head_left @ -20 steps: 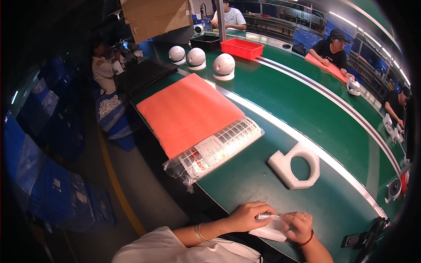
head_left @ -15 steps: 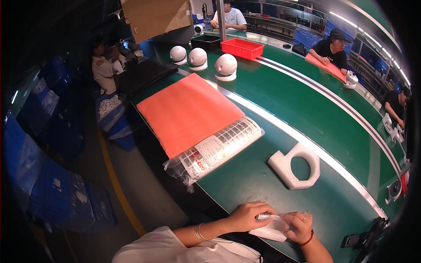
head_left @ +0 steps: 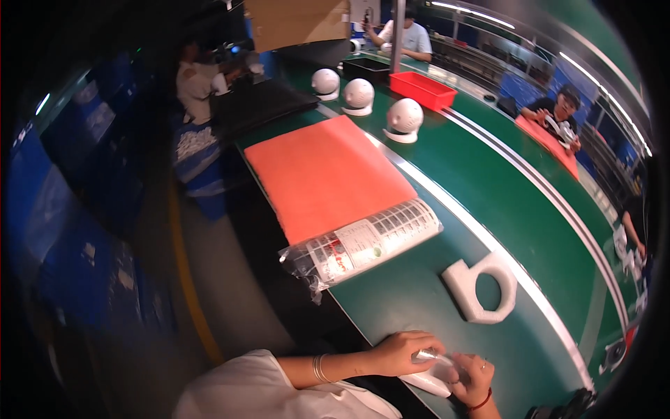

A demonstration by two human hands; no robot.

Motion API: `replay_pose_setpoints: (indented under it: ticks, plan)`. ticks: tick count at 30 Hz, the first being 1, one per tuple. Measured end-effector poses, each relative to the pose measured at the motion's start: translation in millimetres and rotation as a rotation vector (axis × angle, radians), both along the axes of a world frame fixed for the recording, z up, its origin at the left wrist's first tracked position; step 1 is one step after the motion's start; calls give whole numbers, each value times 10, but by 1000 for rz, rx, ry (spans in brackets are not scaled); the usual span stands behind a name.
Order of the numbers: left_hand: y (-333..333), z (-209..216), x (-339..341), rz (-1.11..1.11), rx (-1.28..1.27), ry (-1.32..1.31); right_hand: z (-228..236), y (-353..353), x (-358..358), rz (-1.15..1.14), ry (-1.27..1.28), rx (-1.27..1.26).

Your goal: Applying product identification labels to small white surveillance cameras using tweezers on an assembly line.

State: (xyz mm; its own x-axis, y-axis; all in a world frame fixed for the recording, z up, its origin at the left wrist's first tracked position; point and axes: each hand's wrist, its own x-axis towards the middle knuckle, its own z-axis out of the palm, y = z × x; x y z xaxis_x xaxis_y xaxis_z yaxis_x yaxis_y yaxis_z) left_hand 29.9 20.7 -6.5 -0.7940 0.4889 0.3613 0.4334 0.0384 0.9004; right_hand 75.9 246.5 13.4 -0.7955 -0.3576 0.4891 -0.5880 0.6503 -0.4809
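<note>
My left hand [head_left: 407, 353] is closed on a small shiny, clear-looking piece [head_left: 424, 356] near the table's front edge. Close beside it, my right hand [head_left: 474, 379] has its fingers bent around the other side of that piece. What exactly the right fingers grip is blurred. Under both hands lies a smooth white part [head_left: 429, 381], partly covered by them. A white foam piece with a round hole [head_left: 458, 285] rests on the green table beyond my hands.
An orange foam sheet [head_left: 328, 178] lies to the left, with a plastic-wrapped printed pack [head_left: 370, 244] along its near edge. White ball-shaped housings [head_left: 405, 120], a red bin [head_left: 422, 91] and a black tray [head_left: 366, 68] stand farther back. Co-workers sit across the green conveyor [head_left: 488, 174].
The view has swung, so the scene sits farther right and slightly lower on the left side. My hands keep nearly the same hold. A co-worker across has lifted a white part.
</note>
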Motion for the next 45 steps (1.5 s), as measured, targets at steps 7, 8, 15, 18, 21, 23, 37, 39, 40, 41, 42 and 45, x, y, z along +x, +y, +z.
replay_pose_setpoints:
  ticks: [7,8,15,18,21,23,37,39,40,41,42,45]
  plan:
    - [-30,-10,-5,50,116,-32,162,-83,17,13,154,187]
    - [-46,14,-12,51,136,-43,188,-98,-12,27,204,208]
    - [-332,131,-131,72,39,-32,368,-151,-220,73,280,380]
    - [-469,111,-222,252,58,33,672,-237,-638,164,322,438]
    - [-469,-48,-412,345,29,90,908,-425,-1292,173,329,430]
    - [-462,-45,-373,310,-45,25,972,-582,-1822,132,329,575]
    - [-543,119,-420,342,-54,-113,67,-1619,-4823,-304,-90,841]
    - [-545,117,-427,342,-61,-140,9,-1721,-4938,-388,-181,766]
    - [-539,102,-432,335,-26,-147,3,-1737,-4963,-419,-223,701]
    - [-537,91,-436,326,11,-152,-1,-1724,-5023,-437,-259,682]
    - [-536,106,-439,329,5,-159,18,-1695,-5069,-457,-293,665]
    - [-536,131,-442,333,17,-168,19,-1643,-5100,-453,-280,652]
